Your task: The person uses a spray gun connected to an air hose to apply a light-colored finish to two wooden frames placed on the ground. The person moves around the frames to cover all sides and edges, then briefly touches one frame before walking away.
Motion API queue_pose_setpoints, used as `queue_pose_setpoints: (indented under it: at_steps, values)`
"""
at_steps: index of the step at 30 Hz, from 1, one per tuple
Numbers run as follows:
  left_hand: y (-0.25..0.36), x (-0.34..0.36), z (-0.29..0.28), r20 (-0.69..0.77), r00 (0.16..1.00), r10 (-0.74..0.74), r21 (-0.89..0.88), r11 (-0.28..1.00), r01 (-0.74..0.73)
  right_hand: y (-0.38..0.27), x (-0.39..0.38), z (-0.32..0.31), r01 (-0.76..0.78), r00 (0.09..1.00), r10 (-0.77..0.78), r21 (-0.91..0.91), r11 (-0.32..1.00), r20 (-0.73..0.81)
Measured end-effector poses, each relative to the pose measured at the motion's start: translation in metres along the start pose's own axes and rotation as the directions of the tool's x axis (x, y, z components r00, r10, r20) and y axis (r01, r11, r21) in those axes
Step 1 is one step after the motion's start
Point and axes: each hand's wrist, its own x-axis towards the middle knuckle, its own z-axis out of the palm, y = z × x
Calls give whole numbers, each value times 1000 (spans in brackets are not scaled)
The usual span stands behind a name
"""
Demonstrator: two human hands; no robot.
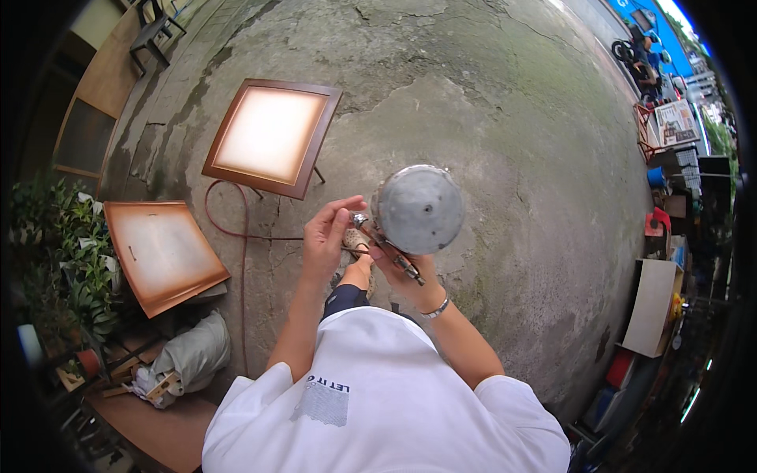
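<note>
While the left hand (pixel 323 236) bends its fingers (pixel 345 203) at the nozzle (pixel 359 221), pinching or not I cannot tell, the right hand (pixel 410 288), above the floor (pixel 520 236), closes round the spray gun (pixel 388 243), which, probably stiff and top-heavy under its grey cup (pixel 424 209), seems best gripped by its body (pixel 402 262)

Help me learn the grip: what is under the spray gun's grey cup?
Below the grey cup, part of the spray gun and the right hand show. The cup covers the rest, apparently including some fingers.
</note>
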Motion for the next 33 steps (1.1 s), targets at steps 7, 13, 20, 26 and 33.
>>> queue_pose_setpoints:
  at_steps: [7, 13, 20, 26, 33]
  values:
    - [-151, 67, 88, 228, 921, -316, -72, 938, 340, 69, 59, -53, -197, 980, 196, -90, 976, -24]
    - [-301, 60, 101, 348, 803, -484, 147, 874, 463, 130, 165, -106, -316, 949, 315, -28, 948, -19]
    - [-368, 12, -6, -212, 592, -777, 309, 522, 795, 289, 269, -191, -185, 978, 148, -280, 942, -147]
    - [-364, -31, -48, -589, 396, -705, 364, 206, 908, 428, 325, -237, -119, 989, 82, -319, 940, -127]
    - [-369, -2, 4, -603, 481, -636, 400, 280, 872, 515, 365, -238, -60, 981, 17, -217, 974, -195]
